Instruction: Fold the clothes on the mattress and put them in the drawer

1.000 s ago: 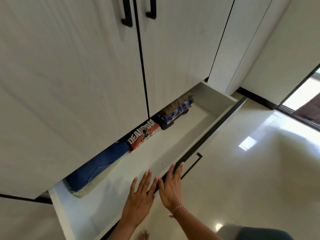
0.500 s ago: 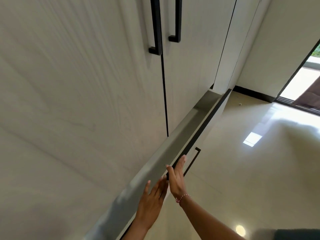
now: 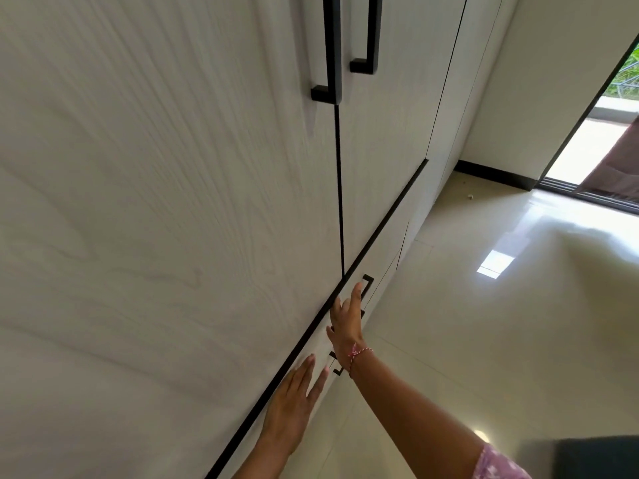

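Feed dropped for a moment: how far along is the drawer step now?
Done, it seems: the drawer sits flush under the wardrobe doors, nothing of its inside showing. In hand: left hand and right hand lie flat on its front. Left: withdrawing; the mattress is out of view.

Drawer handle [image 3: 367, 283] partly behind right hand [image 3: 345, 323]

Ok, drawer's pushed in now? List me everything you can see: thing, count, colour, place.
drawer: one, white front, flush under the wardrobe doors
drawer handle: one, black, partly behind the right hand
wardrobe doors: two, white woodgrain, left and centre
door handles: two, black, top centre
floor: glossy cream tiles, right
doorway: one, bright, far right
bracelet: one, red and white, right wrist
left hand: flat on drawer front
right hand: fingers straight, on drawer front
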`<state>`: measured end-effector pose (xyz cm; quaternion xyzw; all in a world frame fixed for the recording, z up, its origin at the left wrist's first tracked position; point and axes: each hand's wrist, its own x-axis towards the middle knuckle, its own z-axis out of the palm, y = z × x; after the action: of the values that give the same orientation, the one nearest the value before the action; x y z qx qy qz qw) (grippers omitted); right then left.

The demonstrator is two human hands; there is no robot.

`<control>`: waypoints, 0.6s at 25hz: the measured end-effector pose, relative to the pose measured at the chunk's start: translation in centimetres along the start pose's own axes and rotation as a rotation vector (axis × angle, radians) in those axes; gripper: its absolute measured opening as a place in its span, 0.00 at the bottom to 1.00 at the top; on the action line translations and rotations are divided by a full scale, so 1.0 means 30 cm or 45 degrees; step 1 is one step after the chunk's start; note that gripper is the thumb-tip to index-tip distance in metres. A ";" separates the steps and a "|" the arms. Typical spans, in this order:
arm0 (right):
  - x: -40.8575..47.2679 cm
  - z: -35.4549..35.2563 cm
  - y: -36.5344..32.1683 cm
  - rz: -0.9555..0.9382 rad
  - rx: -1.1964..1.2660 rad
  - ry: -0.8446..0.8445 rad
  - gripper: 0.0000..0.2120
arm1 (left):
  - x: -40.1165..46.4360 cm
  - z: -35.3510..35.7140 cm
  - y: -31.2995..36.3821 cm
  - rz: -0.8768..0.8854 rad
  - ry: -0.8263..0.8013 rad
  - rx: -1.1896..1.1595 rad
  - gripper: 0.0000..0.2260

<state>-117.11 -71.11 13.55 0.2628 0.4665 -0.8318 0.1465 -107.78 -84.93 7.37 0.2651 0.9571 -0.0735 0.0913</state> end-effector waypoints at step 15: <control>-0.129 -0.207 -0.014 -0.327 -1.794 -0.029 0.48 | 0.047 -0.083 0.044 -0.234 0.106 -0.316 0.51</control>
<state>-112.27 -65.59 13.42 0.0401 0.9185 -0.3462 0.1871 -108.62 -82.65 9.37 0.1659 0.9820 0.0484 0.0766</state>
